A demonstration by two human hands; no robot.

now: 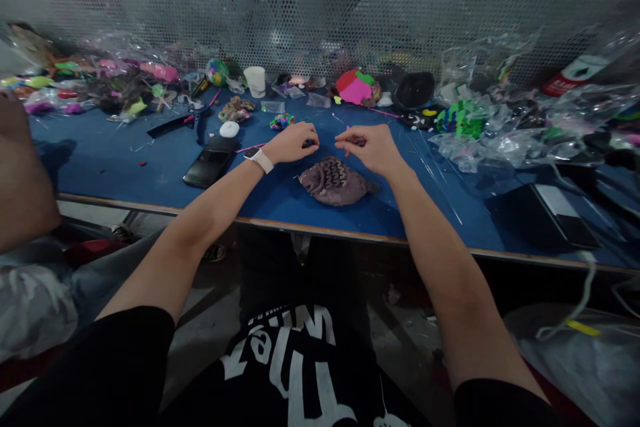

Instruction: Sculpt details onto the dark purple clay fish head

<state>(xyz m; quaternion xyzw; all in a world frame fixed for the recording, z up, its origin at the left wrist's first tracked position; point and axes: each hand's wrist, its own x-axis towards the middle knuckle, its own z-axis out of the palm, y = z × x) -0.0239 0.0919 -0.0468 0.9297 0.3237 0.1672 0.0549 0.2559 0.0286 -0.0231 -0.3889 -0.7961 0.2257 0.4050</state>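
Observation:
A purplish-grey clay fish with wavy ridges on its side lies flat on the blue table, just in front of me. My left hand, with a white-banded watch on the wrist, hovers beyond the fish's left end. Its fingers are curled in a pinch near a small dark spot, and what they hold cannot be made out. Above the fish's right side, my right hand has thumb and fingertips pinched together; anything between them is too small to name. Neither hand appears to touch the fish.
Left of my hands lie a black phone, a white earbud case and dark scissors. Along the perforated back panel stand a white cup and colourful clay lumps. Plastic wrap and a dark phone stand are right. Another person's arm shows at left.

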